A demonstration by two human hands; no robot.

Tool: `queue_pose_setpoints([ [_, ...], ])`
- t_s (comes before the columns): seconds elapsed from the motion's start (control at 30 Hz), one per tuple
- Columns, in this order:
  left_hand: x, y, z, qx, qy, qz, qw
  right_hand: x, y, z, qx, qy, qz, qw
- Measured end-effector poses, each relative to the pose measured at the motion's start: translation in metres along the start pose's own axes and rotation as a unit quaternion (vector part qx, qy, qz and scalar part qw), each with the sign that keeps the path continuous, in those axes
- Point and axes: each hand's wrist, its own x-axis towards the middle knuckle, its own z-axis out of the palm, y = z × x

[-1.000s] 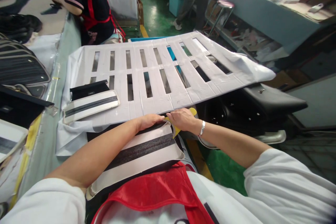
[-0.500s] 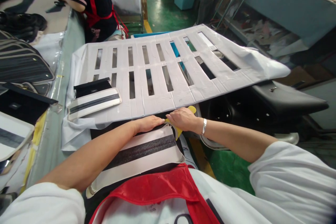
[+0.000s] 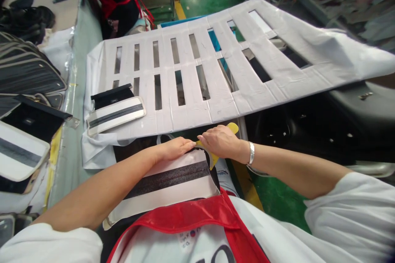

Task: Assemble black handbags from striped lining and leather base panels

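On my lap lies a bag-like panel [image 3: 173, 178], off-white with a dark lengthwise stripe and curled, pale edges. My left hand [image 3: 175, 148] rests along its far edge, fingers close together and seemingly gripping that edge; the thumb is largely hidden. Just to the right, my right hand [image 3: 219, 141] is closed around a flat yellow tool [image 3: 233, 128]. One rounded end sticks out above the fist and a pointed part shows below, at the panel's far right corner. The fingertips of both hands nearly meet there.
Ahead stands a white-covered slotted rack [image 3: 222, 109], bearing a similar striped piece [image 3: 117, 115] at its left. More striped pieces [image 3: 23, 154] and dark panels [image 3: 31, 63] lie on the left table. A co-worker [image 3: 114, 0] is beyond it. A black seat-like object [image 3: 308, 119] is right.
The view has tilted down and shifted, so the rack appears larger and farther right. Both hands keep their places at the panel's far edge, with the yellow tool still in the right.
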Motion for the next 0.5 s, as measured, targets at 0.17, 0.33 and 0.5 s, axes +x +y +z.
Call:
queue_pose_setpoints([
  [0.17,0.001,0.001,-0.001,-0.001,-0.009,0.008,1.0,0.001,0.002,0.002,0.003,-0.006,0.002,1.0],
  [0.33,0.003,-0.001,-0.006,-0.012,-0.047,0.017,0.999,-0.002,-0.004,0.001,0.02,-0.038,0.033,0.999],
  [0.5,0.006,0.001,-0.008,-0.022,-0.072,0.027,0.997,-0.01,-0.016,-0.001,0.042,-0.052,0.106,0.992],
])
